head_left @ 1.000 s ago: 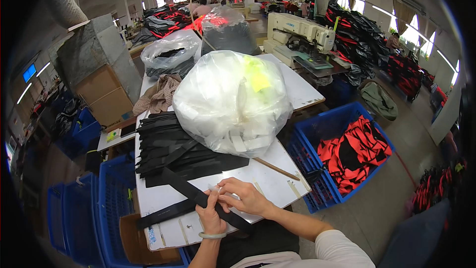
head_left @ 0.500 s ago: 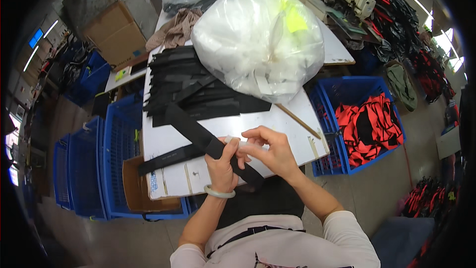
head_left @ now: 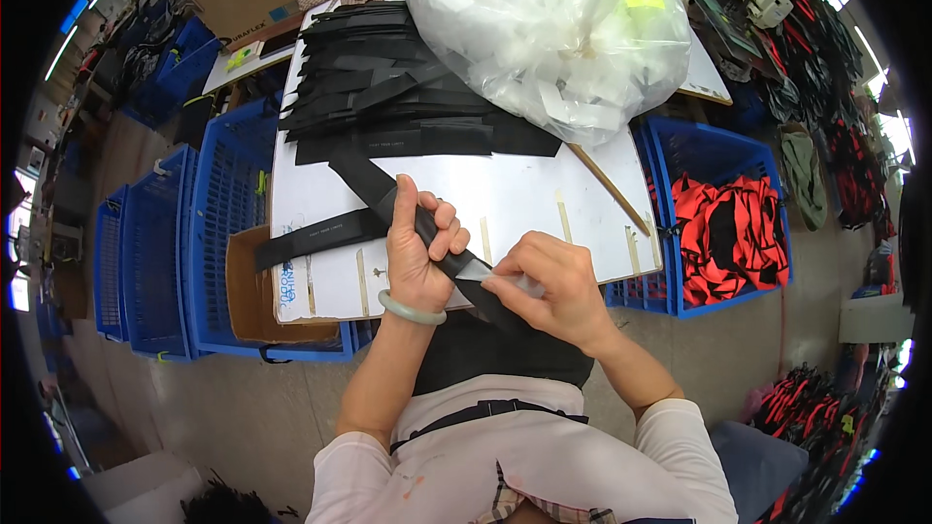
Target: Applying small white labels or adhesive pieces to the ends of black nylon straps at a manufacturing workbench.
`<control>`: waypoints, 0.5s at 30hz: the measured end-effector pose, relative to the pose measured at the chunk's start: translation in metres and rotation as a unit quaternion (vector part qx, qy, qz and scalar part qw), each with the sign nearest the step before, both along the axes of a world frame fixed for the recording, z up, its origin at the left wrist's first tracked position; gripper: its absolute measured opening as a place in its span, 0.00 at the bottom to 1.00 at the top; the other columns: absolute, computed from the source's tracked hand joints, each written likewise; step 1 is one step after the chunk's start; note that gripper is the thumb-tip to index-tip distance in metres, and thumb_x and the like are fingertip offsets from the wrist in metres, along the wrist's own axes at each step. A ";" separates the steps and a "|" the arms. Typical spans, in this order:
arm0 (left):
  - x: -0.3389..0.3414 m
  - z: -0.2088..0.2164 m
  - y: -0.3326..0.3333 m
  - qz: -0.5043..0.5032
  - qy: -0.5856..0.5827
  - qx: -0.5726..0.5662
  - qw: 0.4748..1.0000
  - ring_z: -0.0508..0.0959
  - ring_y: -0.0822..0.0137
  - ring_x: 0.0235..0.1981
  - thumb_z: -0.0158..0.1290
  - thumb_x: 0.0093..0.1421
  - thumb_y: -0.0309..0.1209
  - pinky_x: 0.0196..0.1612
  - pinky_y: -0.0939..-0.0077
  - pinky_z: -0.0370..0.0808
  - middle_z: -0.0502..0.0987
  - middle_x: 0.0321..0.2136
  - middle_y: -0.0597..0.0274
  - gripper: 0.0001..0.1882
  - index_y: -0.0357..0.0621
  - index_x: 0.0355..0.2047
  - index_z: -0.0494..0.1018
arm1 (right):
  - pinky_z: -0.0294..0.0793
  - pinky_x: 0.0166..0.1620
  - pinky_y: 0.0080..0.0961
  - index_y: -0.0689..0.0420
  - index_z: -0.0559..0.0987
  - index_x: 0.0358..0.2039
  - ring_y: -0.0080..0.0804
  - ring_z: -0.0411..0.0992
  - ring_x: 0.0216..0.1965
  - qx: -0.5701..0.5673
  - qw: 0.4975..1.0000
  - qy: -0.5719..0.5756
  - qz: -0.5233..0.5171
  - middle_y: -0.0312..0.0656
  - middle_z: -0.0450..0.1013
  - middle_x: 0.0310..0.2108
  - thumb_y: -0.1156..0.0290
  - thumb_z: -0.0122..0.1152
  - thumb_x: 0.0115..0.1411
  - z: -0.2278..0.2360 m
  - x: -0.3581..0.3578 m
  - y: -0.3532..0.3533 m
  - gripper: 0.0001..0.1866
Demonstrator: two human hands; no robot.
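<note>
I had the left hand (head_left: 419, 247) just over the table's near edge, its thumb pointing up and its fingers curled round a black strap (head_left: 367, 180) that slanted from upper left down toward the person's lap. The right hand (head_left: 555, 291) held its thumb and forefinger narrow, pinching a small whitish piece (head_left: 474, 271) against that strap, just beside the left fingers (I could not tell from my end whether it was film or paper). A pale bracelet (head_left: 412, 309) circled the left wrist. On the white table (head_left: 524, 180), a second black strap (head_left: 325, 237) lay left of the hands, one end reaching over a cardboard box (head_left: 254, 281). Beyond them I saw a broad stack of black straps (head_left: 383, 78), and to its right a bulging clear plastic bag (head_left: 553, 34) full of white stuff with a bright yellow patch. A thin brown stick (head_left: 612, 189) rested between the bag and the table's right edge. Past that edge stood a blue crate (head_left: 670, 233) holding red and black pieces (head_left: 733, 243).
</note>
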State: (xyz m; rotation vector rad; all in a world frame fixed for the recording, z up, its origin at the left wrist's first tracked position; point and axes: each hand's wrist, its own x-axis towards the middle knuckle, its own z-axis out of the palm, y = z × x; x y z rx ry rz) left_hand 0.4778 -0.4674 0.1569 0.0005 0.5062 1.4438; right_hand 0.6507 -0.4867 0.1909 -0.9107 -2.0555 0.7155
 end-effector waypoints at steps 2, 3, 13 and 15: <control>0.001 0.000 -0.001 0.016 0.009 0.006 1.000 0.59 0.78 0.10 0.53 0.62 0.50 0.18 0.82 0.64 0.66 0.16 0.66 0.20 0.48 0.24 0.69 | 0.65 0.21 0.25 0.61 0.75 0.22 0.32 0.69 0.19 0.067 0.997 -0.017 -0.022 0.40 0.69 0.19 0.76 0.70 0.45 -0.002 -0.005 -0.002 0.09; 0.004 0.000 -0.002 0.017 0.007 0.005 1.000 0.59 0.78 0.10 0.53 0.62 0.50 0.18 0.82 0.64 0.66 0.16 0.66 0.20 0.48 0.24 0.69 | 0.66 0.22 0.27 0.60 0.74 0.22 0.33 0.69 0.20 0.079 0.996 -0.037 -0.038 0.40 0.69 0.20 0.75 0.69 0.46 -0.004 -0.007 -0.005 0.10; 0.000 0.005 -0.002 0.087 0.007 0.014 0.996 0.56 0.77 0.11 0.51 0.63 0.50 0.18 0.82 0.59 0.62 0.16 0.68 0.22 0.46 0.22 0.67 | 0.73 0.28 0.30 0.62 0.72 0.27 0.38 0.72 0.29 0.078 0.995 -0.057 -0.028 0.44 0.70 0.29 0.76 0.68 0.48 0.009 -0.004 -0.011 0.11; -0.002 0.004 0.001 0.085 -0.015 0.013 0.996 0.56 0.77 0.11 0.51 0.63 0.50 0.18 0.82 0.59 0.62 0.16 0.68 0.22 0.46 0.22 0.68 | 0.73 0.28 0.29 0.62 0.72 0.27 0.39 0.72 0.29 0.096 0.992 -0.075 -0.019 0.44 0.70 0.30 0.77 0.67 0.48 0.004 0.003 -0.013 0.11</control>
